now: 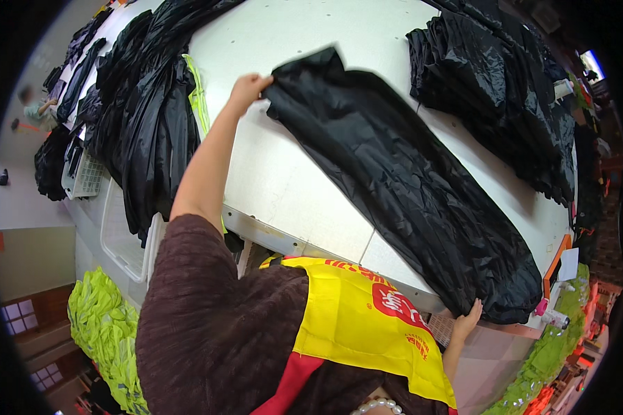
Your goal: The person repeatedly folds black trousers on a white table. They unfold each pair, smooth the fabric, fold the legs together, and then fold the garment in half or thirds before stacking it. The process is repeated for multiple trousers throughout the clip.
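Note:
A long black garment (401, 187) of thin, shiny fabric lies diagonally across the white table, from the far middle to the near right edge. It is folded into a narrow strip; which kind of garment it is I cannot tell. My left hand (248, 93), arm stretched out, pinches its far left corner. At the near end, my right hand (468, 321) grips the garment's edge by the table's front, its fingers partly hidden beneath the cloth. The fabric's far end is slightly raised and creased.
Black garments (149, 104) hang in a heap on the left, beside a yellow-green strip (197, 90). Another black pile (488, 97) lies on the white table (291, 166) at right. White plastic crates (123, 225) and yellow-green fabric (104, 328) are at lower left. A bottle (555, 318) stands near right.

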Demonstrator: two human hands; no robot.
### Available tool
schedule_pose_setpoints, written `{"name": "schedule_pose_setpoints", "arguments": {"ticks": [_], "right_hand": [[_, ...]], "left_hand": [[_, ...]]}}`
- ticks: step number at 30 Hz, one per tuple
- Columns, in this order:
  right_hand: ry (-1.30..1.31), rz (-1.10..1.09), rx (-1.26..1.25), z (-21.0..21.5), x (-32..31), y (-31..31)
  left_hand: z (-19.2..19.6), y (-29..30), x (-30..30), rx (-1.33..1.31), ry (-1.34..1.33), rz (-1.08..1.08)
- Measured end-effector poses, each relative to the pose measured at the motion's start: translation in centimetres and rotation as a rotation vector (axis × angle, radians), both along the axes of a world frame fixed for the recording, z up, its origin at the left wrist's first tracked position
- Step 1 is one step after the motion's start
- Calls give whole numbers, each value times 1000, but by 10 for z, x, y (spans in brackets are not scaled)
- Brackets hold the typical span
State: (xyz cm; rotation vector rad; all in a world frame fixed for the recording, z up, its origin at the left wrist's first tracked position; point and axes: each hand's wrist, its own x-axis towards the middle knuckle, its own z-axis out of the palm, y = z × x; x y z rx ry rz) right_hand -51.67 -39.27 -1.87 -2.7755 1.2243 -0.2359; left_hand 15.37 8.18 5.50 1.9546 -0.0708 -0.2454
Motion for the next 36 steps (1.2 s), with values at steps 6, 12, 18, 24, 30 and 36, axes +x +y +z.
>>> {"name": "schedule_pose_setpoints", "arguments": {"ticks": [6, 12, 18, 24, 30, 36], "right_hand": [[51, 22, 48, 3, -7, -9], [69, 35, 49, 8, 0, -8], [77, 58, 104, 18, 2, -8], [51, 76, 203, 22, 1, -24], [-3, 43, 292, 31, 22, -20], [15, 82, 243, 27, 13, -18]], "left_hand": [[-45, 22, -38, -621, 301, 32], [-56, 19, -41, -134, 126, -37], [10, -21, -43, -445, -211, -43], [63, -53, 11, 389, -820, -238], [118, -58, 14, 453, -1088, -199], [49, -5, -2, 477, -737, -380]]}}
